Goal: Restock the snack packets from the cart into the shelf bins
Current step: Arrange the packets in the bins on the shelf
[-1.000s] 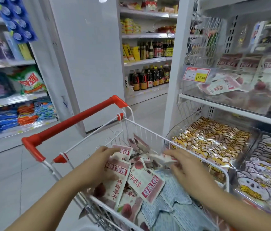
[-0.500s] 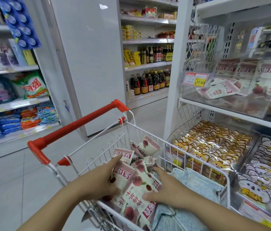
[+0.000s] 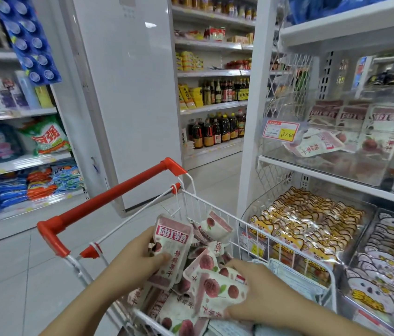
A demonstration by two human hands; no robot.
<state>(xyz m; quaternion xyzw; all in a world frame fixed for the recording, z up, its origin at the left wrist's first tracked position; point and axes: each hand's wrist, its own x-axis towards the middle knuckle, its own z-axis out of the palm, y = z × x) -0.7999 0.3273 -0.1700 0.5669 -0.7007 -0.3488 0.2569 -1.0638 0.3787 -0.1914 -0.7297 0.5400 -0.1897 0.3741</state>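
Head view, restocking in an aisle. The wire cart (image 3: pixel 215 207), red handle (image 3: pixel 108 200) towards the aisle, stands just beside the shelving unit, presumably so that stock crosses only a short gap. Inside it lies a loose heap of snack packets (image 3: pixel 179 318), white and pink with red fruit printed on them, alongside blue-patterned packs (image 3: pixel 295 280) at the shelf side. The left hand (image 3: pixel 140 258) grips one upright packet (image 3: pixel 171 241), fingers curled behind it and thumb pressed on its face; held by the lower part, its label stays readable. The right hand (image 3: pixel 263 294) is closed over a small bundle of packets (image 3: pixel 217 289), fingers across the top and thumb beneath, a grip that appears chosen to lift several at once. Both hands are low in the cart, so the step in hand is judged to be gathering, with transfer not yet begun. The likely destination is the clear upper bin (image 3: pixel 336 163) on the shelf to the right, marked by a red-bordered price tag (image 3: pixel 280 130): it holds matching packets, one lying flat (image 3: pixel 317 145) near the front and others upright behind, with room left. Below it, a lower bin (image 3: pixel 251 209) is filled with rows of yellow cartoon-printed packets (image 3: pixel 307 221), and the neighbouring bin (image 3: pixel 376 212) with pale ones (image 3: pixel 389 251); neither matches the held stock.
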